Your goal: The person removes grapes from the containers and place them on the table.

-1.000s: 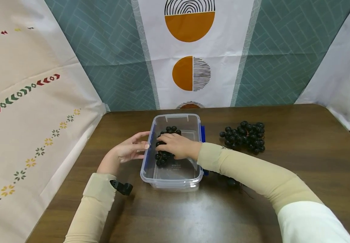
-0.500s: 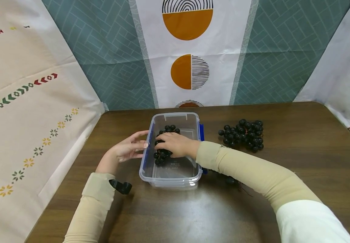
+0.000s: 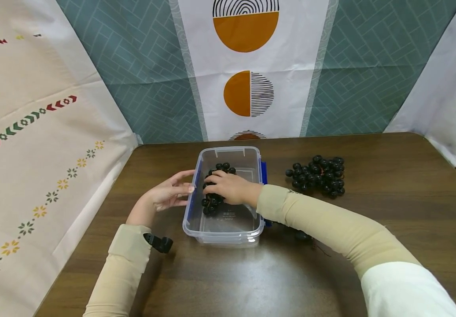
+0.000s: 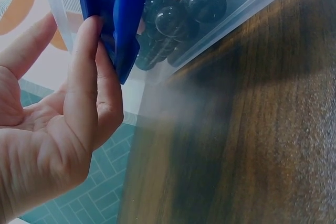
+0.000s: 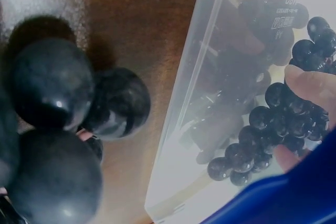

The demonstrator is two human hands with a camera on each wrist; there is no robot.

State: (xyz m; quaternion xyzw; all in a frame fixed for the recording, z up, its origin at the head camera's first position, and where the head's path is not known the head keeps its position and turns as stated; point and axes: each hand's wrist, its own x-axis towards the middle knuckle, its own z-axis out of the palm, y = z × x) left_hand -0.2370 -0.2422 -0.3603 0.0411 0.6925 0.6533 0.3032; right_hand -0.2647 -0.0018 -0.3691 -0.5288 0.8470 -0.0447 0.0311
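A dark wooden desk [image 3: 390, 211] fills the space in front of me, hemmed in by patterned cloth on three sides. Toward its far edge, a little left of the middle, stands a clear plastic box [image 3: 228, 233] with blue clips [image 3: 264, 172] on its long sides. Inside the box lies a bunch of black grapes [image 3: 212, 204], and the right hand [image 3: 229, 188] rests on top of it, fingers curled over the berries and seemingly gripping them. The left hand [image 3: 168, 193] stands outside the box with fingers straight, their tips pressed flat to the blue clip [image 4: 113, 19] on the left wall, steadying it and holding nothing. The two hands are near each other, with the box wall between them. A second bunch [image 3: 318, 175] lies on the bare desk to the right of the box, well apart from both hands, and a few more grapes [image 3: 302, 236] peek from under the right forearm near the box's front right corner. As I see it, the sleeve could brush those hidden grapes and roll them toward the front edge, and pressing down too hard could bruise or pop berries off the stem.
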